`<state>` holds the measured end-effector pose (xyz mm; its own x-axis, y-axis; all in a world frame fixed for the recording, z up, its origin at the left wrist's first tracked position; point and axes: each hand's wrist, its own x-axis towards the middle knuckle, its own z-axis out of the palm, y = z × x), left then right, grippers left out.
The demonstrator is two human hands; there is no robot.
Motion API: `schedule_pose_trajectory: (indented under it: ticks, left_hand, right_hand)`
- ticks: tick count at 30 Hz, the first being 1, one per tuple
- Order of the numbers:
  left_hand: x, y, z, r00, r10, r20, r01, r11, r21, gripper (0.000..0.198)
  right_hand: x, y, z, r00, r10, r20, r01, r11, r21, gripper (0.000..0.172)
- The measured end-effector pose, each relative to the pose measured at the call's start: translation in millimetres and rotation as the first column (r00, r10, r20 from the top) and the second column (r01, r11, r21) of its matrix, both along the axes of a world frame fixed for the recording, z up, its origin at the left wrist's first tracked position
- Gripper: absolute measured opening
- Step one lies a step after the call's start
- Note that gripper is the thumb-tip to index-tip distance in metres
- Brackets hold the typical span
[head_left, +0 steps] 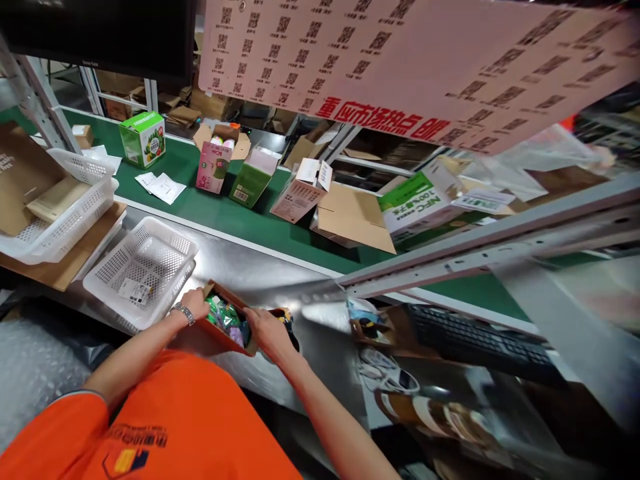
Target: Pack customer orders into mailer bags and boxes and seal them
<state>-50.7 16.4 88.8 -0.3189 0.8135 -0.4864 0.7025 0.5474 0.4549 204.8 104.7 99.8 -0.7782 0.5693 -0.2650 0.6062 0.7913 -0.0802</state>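
An open-topped orange cardboard box (223, 337) sits on the metal bench in front of me. Inside it lie shiny green packets (220, 310) with purple and dark ones beside them. My left hand (195, 305), with a metal watch band on the wrist, is closed on the box's left end. At the opposite end my right hand (270, 333) grips the rim, its fingertips partly hidden. Just beyond the right hand is a dark and yellow item (286, 319), mostly covered by it. A white perforated basket (107, 285) stands left of the box, with a labelled packet (135, 291) in it.
Behind the bench a green conveyor belt (210, 213) carries several cartons, including a green box (143, 139) and a pink box (213, 167). Another white basket (55, 243) holds cardboard at left. A metal post (450, 257) and a keyboard (475, 340) are at right; a pink sign (400, 73) hangs above.
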Motion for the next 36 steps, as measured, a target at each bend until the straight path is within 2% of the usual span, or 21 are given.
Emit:
schedule_pose_trajectory:
  ticks: [2,4,8,11,15,19,24,27,29,31,33,34,36]
  left_hand:
    - [-2,-4,-1.8,1.0,-0.007,-0.006,0.008,1.0,0.007,0.037]
    - [-4,-8,-4.1,1.0,-0.009,0.008,0.009,1.0,0.019,0.038]
    - [-9,-14,-8.9,0.999,-0.002,0.037,0.0,0.999,0.048,0.039]
    - [-10,-15,-11.2,0.998,0.024,0.066,-0.029,0.997,0.073,0.037]
    - [-8,-14,-13.0,0.992,0.061,0.113,-0.071,0.994,0.084,0.032]
    - [1,-13,-14.6,0.982,0.094,0.162,-0.107,0.991,0.075,0.026]
    - [7,-11,-17.6,0.976,0.085,0.2,-0.104,0.991,0.087,0.029]
    - [5,-12,-21.4,0.97,0.099,0.22,-0.125,0.986,0.107,0.028]
    - [2,-14,-24.9,0.967,0.106,0.233,-0.136,0.984,0.118,0.033]
    - [-1,-17,-28.3,0.962,0.118,0.244,-0.153,0.98,0.127,0.034]
    - [-3,-18,-31.0,0.957,0.139,0.253,-0.176,0.976,0.13,0.032]
    - [-5,-19,-31.9,0.954,0.152,0.257,-0.19,0.973,0.13,0.031]
    - [-8,-21,-33.3,0.947,0.175,0.269,-0.214,0.969,0.126,0.029]
  right_hand:
    - [-15,-4,-4.3,0.996,-0.067,0.065,0.067,0.998,0.007,0.048]
    - [-30,-7,-8.6,0.984,-0.124,0.129,0.119,0.992,0.04,0.05]
    - [-48,-4,-15.1,0.976,-0.174,0.132,0.16,0.981,0.11,0.041]
    - [-50,1,-16.7,0.974,-0.175,0.144,0.156,0.978,0.136,0.037]
    - [-49,6,-11.7,0.978,-0.112,0.178,0.088,0.987,0.137,0.04]
    - [-54,10,10.5,0.987,-0.066,0.149,0.045,0.989,0.139,0.034]
    - [-55,18,59.3,0.997,-0.039,0.064,0.029,0.988,0.153,0.026]
    - [-35,19,84.5,0.998,-0.061,-0.005,0.061,0.982,0.177,0.027]
    - [-11,19,97.2,0.986,-0.077,-0.146,0.11,0.967,0.232,0.026]
    - [17,22,106.2,0.93,-0.101,-0.355,0.204,0.941,0.268,0.022]
    - [47,30,108.5,0.806,-0.155,-0.571,0.336,0.914,0.226,0.021]
    - [59,34,105.6,0.72,-0.21,-0.662,0.41,0.898,0.161,0.024]
    - [78,43,90.0,0.507,-0.377,-0.775,0.521,0.85,-0.073,0.035]
